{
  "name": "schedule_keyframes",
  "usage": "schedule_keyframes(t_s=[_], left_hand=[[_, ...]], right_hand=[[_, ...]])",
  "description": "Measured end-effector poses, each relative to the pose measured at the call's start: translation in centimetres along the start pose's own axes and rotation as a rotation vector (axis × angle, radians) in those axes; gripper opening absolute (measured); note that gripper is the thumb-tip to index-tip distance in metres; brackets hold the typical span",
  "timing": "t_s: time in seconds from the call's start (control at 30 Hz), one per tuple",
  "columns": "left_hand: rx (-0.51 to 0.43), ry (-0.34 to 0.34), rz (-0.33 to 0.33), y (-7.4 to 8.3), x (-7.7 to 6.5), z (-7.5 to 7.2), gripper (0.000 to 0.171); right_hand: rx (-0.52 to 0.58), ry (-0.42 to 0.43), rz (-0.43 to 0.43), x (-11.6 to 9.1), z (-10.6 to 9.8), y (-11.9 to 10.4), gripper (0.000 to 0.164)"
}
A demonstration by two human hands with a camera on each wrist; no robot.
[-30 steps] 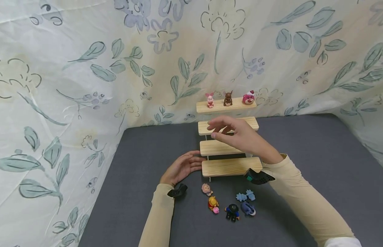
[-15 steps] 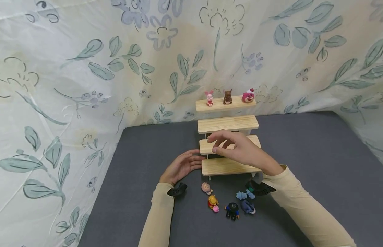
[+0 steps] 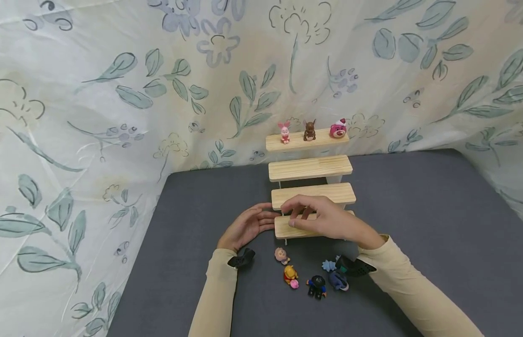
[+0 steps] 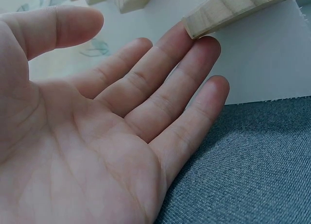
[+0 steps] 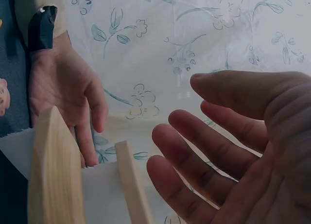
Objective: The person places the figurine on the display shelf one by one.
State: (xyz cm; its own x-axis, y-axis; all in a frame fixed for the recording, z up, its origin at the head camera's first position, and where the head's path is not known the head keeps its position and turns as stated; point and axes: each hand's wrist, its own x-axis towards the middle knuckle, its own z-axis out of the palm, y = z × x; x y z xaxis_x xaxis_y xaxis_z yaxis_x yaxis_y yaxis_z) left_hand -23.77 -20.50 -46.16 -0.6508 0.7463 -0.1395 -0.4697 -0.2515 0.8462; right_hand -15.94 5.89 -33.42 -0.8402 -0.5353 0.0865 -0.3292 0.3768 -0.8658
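A stepped wooden display stand (image 3: 312, 169) has pale planks on several levels. My left hand (image 3: 249, 228) lies beside its lower left end, palm turned up and fingers extended. In the left wrist view, the fingertips appear to touch the end of a plank (image 4: 228, 12). Over the lowest two planks hovers my right hand (image 3: 322, 219), fingers loosely bent and holding nothing. The right wrist view confirms a gap between thumb and fingers (image 5: 194, 170). On the top plank sit a pink pig figurine (image 3: 284, 134), a brown long-eared figurine (image 3: 309, 132) and a magenta bear figurine (image 3: 338, 129).
In front of the stand lie a pale pink figurine (image 3: 281, 255), a yellow bear figurine in red (image 3: 290, 272), a black-and-blue figurine (image 3: 317, 287), a dark blue figurine (image 3: 338, 282) and a light blue piece (image 3: 328, 265). Floral cloth (image 3: 227, 84) hangs behind the dark tabletop (image 3: 210, 201).
My right hand has come down and toward me, from over the second-highest plank to the lowest planks. The left hand keeps its place, and the figurines have not moved.
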Motion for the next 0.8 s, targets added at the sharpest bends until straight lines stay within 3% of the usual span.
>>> schedule_keyframes(t_s=[0.3,0.63,0.8], left_hand=[[0.0,-0.005,0.0,0.1,0.0,0.0,0.035],[0.002,0.012,-0.007,0.0,0.1,0.0,0.037],[-0.002,0.031,-0.009,-0.1,0.1,0.1,0.037]], right_hand=[[-0.001,-0.115,-0.016,-0.6,0.8,1.2,0.031],[0.012,-0.182,0.029,-1.2,1.4,2.0,0.031],[-0.001,-0.198,0.006,-1.6,1.8,2.1,0.03]])
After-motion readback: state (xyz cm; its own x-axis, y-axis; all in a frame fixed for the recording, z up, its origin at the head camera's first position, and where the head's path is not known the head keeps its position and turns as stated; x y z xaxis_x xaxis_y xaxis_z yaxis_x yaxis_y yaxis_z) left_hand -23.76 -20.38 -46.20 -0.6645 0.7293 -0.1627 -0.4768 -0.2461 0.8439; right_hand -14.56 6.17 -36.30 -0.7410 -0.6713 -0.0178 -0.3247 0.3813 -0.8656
